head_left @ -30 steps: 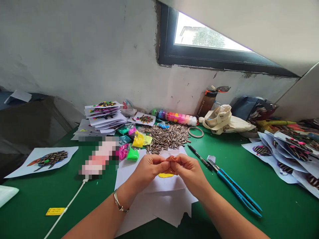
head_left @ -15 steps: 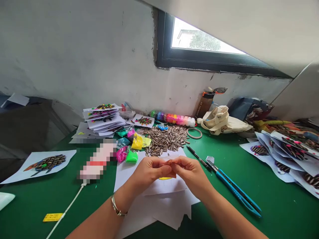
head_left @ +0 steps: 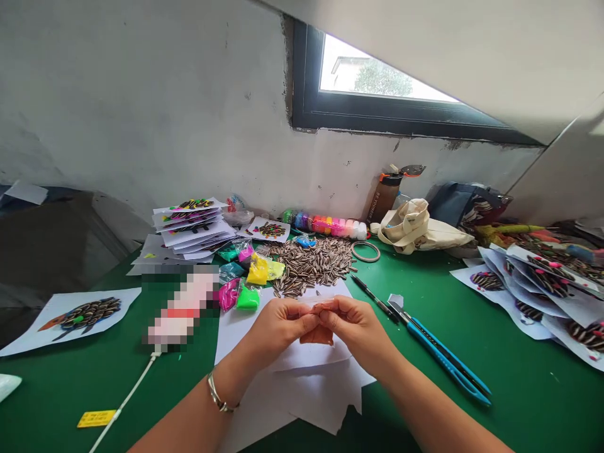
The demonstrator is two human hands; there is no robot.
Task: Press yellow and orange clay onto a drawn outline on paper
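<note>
On the left, a picture paper (head_left: 87,314) covered with seeds lies flat on the green counter (head_left: 438,302). Next come the small bags of coloured clay (head_left: 248,297), pink, green and yellow, lying near the sheets.

The left hand (head_left: 278,324) has its fingers narrow, pinching one side of a small orange-brown bag (head_left: 316,333). This bag is between the two hands, above the white sheets (head_left: 245,327); its lower part hangs under the fingertips, toward the person. Both hands are about equally near to it. The bag looks soft and flat, with a little shine like clear plastic; its long axis I cannot tell, because the fingers hide the upper part.

The right hand (head_left: 361,321) pinches the other side, its fingers also narrow. Beyond the hands is a pile of striped seeds (head_left: 314,264); to the right lie a black pen (head_left: 375,298) and a blue tool (head_left: 443,355).
</note>
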